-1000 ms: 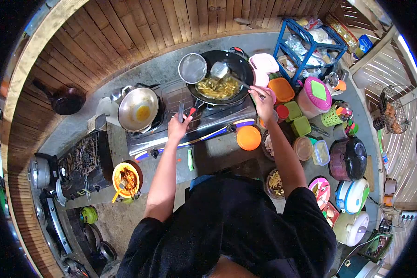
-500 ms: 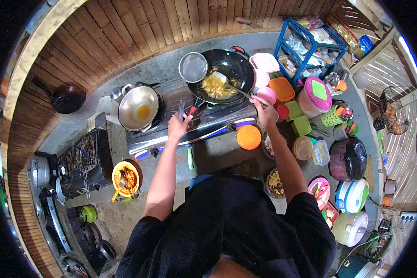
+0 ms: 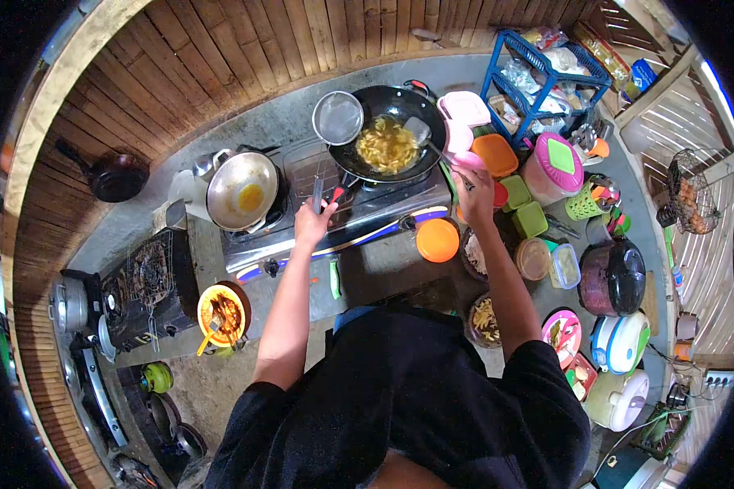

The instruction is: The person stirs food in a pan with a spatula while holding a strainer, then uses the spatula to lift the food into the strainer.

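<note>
Spatula (image 3: 418, 130) has shifted, in the head view, from amid the frying pieces (image 3: 383, 148) to the wok's (image 3: 381, 99) right side, leaving them likely easier to judge. The right hand (image 3: 475, 196) is closed round its handle; the left hand (image 3: 311, 222) grips a grey handle, apparently the strainer's (image 3: 338, 118). Glossy, yellow-gold pieces lie heaped low in the wok.

My head view was bright and mostly sharp; daylight came through gaps in the slatted wall (image 3: 677, 244) at right, shadows darkened the tabletop (image 3: 367, 265), and the edges curved into black.
</note>
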`<state>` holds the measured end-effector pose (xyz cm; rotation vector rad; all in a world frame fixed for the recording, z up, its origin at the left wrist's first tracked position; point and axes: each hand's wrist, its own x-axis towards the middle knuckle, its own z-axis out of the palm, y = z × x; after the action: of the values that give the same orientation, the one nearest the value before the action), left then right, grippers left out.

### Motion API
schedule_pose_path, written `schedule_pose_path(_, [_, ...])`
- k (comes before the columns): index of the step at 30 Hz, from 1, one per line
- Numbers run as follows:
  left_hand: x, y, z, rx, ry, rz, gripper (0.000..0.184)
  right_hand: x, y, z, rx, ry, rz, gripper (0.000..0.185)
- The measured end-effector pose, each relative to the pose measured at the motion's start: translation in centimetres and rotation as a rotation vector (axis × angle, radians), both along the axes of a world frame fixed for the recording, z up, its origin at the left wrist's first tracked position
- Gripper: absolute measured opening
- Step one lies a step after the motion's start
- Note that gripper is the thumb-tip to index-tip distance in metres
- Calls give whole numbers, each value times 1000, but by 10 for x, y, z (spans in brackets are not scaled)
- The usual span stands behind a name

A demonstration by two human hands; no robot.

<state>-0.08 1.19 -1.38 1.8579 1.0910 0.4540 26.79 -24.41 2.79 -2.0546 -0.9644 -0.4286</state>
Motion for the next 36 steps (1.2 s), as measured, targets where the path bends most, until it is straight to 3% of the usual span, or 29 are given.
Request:
schedule_pose_path(3, [0,0,0,6,10,-1,31,-14,0,6,31,128,54,22])
schedule_pose_path(5, [-3,-4,7,2,46,-3,32,-26,4,19,95,452,131,24])
schedule_pose_path(8, [0,-1,5,-5,73,-3,34,-18,11,-2,181,514,202,24])
schedule_pose_path(13, [0,0,8,-10,82,-2,34,-16,16,13,201,439,130,24])
schedule_pose_path(15, [0,-1,10,19,93,-12,33,-15,12,23,146,196,52,24])
schedule_pose_path(21, [-1,-3,9,37,62,-4,34,-10,6,10,108,-37,5,22])
schedule_pose_path(25, [-2,-2,8,73,62,-28,34,-31,4,16,116,63,49,21])
schedule_pose_path(27, [-1,-2,8,54,60,-19,35,-42,4,23,110,303,82,21])
schedule_pose_path(30, [-1,-2,8,47,44,-17,35,-39,12,15,112,432,125,20])
schedule_pose_path(34, [-2,-2,10,58,52,-24,34,-30,20,12,210,461,146,21])
schedule_pose_path(36, [-1,-1,10,46,89,-21,33,-18,26,7,225,335,81,22])
